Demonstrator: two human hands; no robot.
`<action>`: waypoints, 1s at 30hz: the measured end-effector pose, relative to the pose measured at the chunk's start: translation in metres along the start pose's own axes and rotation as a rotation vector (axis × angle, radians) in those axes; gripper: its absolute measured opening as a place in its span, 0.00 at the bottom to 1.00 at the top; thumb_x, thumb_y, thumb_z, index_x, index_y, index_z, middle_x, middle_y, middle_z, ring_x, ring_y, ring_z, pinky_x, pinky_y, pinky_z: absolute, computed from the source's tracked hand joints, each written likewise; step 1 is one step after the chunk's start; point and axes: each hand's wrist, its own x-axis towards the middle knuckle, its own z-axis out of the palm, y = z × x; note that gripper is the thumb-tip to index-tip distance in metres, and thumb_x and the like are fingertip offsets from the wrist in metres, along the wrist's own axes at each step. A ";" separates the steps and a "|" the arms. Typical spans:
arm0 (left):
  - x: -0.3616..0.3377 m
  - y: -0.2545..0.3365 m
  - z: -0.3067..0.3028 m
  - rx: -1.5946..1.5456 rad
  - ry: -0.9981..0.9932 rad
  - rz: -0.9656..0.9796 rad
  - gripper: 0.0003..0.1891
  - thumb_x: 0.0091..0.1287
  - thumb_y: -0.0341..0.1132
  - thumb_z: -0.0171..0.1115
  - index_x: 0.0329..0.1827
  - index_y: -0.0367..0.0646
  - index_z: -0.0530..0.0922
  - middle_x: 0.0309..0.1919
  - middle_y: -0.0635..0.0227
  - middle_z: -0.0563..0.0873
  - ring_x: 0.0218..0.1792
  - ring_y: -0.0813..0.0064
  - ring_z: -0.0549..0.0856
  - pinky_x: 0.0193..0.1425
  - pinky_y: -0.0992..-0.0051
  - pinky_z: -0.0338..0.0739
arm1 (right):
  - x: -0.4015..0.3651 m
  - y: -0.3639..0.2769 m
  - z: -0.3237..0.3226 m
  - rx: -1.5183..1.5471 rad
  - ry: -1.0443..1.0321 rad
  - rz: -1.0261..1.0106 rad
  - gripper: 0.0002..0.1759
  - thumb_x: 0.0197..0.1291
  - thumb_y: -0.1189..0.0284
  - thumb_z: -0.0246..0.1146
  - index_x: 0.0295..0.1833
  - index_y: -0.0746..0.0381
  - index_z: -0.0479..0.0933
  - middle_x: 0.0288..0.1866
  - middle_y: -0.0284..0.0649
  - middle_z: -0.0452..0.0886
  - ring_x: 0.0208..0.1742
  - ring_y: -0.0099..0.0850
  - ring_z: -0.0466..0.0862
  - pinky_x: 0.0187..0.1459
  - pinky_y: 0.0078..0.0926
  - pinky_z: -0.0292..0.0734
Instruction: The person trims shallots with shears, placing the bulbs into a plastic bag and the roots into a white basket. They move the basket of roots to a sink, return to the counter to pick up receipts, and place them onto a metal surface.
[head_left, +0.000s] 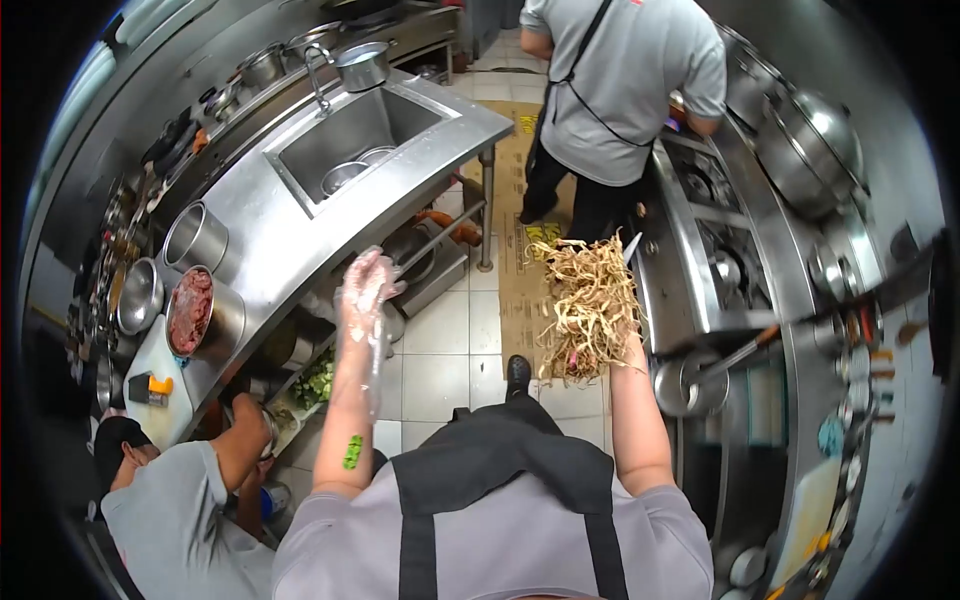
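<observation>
A large bundle of dry, straw-coloured roots or stalks [588, 305] hangs in front of me on the right, with a small reddish bit near its lower edge. My right hand is hidden behind the bundle, which it carries; only the wrist and forearm show. A pointed pale blade [632, 248] sticks out beside the bundle's upper right edge. My left hand [368, 285], in a clear plastic glove, is raised near the steel counter's edge, its fingers curled upward and blurred by the glove. Whether anything is in it cannot be made out.
A steel counter [245, 235] with a sink [360, 140] and a pot of raw meat [203, 312] is at left. One person [625, 80] stands ahead by the stove [715, 230]; another [185, 500] crouches at lower left. A long-handled pot [692, 385] is at right.
</observation>
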 end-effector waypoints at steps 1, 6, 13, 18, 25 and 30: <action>0.012 0.001 -0.009 0.180 0.070 0.145 0.22 0.63 0.38 0.63 0.59 0.43 0.70 0.50 0.69 0.79 0.43 0.74 0.81 0.40 0.77 0.80 | 0.019 -0.001 -0.008 0.010 -0.035 0.016 0.43 0.50 0.75 0.67 0.71 0.61 0.54 0.65 0.41 0.67 0.60 0.31 0.72 0.61 0.29 0.67; 0.019 -0.010 0.071 0.371 -0.029 0.006 0.37 0.56 0.48 0.68 0.66 0.45 0.63 0.60 0.65 0.72 0.59 0.66 0.74 0.59 0.71 0.71 | 0.136 0.028 -0.005 0.075 -0.240 0.091 0.44 0.49 0.75 0.68 0.71 0.60 0.54 0.65 0.41 0.67 0.60 0.31 0.72 0.62 0.29 0.67; 0.104 -0.003 0.144 0.275 -0.032 0.218 0.33 0.54 0.33 0.70 0.63 0.36 0.66 0.53 0.61 0.77 0.54 0.71 0.77 0.57 0.73 0.72 | 0.259 0.127 0.077 -0.106 -0.278 0.324 0.44 0.51 0.75 0.65 0.73 0.59 0.50 0.71 0.45 0.59 0.63 0.37 0.70 0.63 0.28 0.65; 0.178 0.023 0.079 0.248 0.115 0.218 0.22 0.58 0.30 0.64 0.56 0.37 0.73 0.45 0.66 0.82 0.42 0.77 0.80 0.43 0.77 0.76 | 0.343 0.113 0.130 0.011 -0.577 0.651 0.27 0.61 0.68 0.61 0.64 0.65 0.63 0.56 0.39 0.75 0.51 0.27 0.77 0.53 0.25 0.77; 0.235 0.054 0.066 0.257 0.136 0.253 0.20 0.58 0.35 0.65 0.53 0.38 0.74 0.39 0.66 0.81 0.34 0.79 0.81 0.27 0.80 0.75 | 0.426 0.126 0.141 -0.658 -0.821 0.300 0.40 0.56 0.69 0.66 0.70 0.65 0.54 0.66 0.40 0.65 0.65 0.29 0.65 0.66 0.26 0.57; 0.283 0.047 0.037 0.105 0.086 0.272 0.18 0.60 0.38 0.64 0.50 0.39 0.74 0.38 0.65 0.82 0.36 0.75 0.83 0.32 0.76 0.80 | 0.441 0.074 0.166 -0.670 -0.680 0.669 0.43 0.59 0.71 0.61 0.74 0.60 0.44 0.64 0.40 0.66 0.57 0.31 0.74 0.45 0.30 0.80</action>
